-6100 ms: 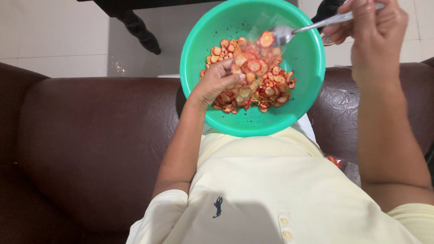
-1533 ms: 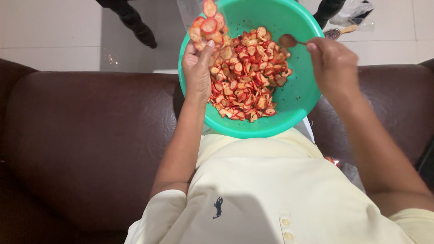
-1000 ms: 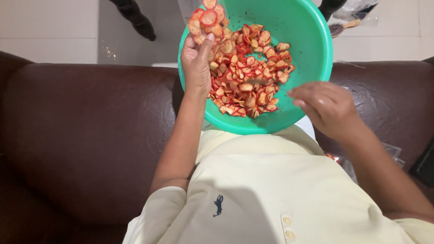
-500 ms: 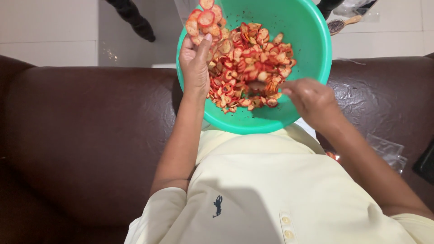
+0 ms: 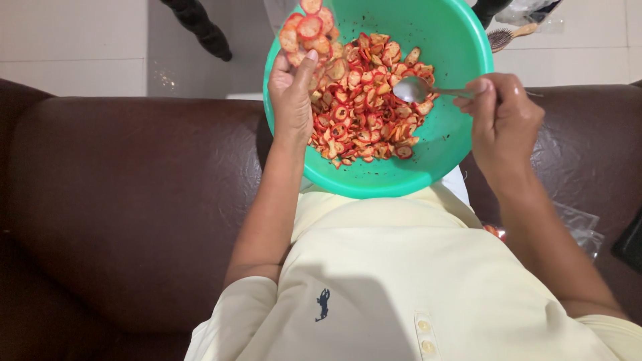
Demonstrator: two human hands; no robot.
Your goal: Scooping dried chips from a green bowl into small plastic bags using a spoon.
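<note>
Green bowl [image 5: 461, 40]: smooth plastic, slight sheen. Spoon [image 5: 416, 89]: polished, reflective metal. Red slices [image 5: 364, 100]: dry, matt, wrinkled edges. Sofa [image 5: 134, 200]: dark brown leather-like covering, glossy, finely creased. Shirt [image 5: 401, 287]: pale yellow matt cloth.

Your left hand [image 5: 292, 93] reaches forward, forearm stretched out straight, fingers curled and thumb raised. Your right hand [image 5: 503, 113] is closed in a pinch, wrist bent inward, forearm angling back toward your body.

R hand [image 5: 505, 113] back up w/ spoon [image 5: 416, 89] | spoon in red slices [image 5: 364, 107]
</note>
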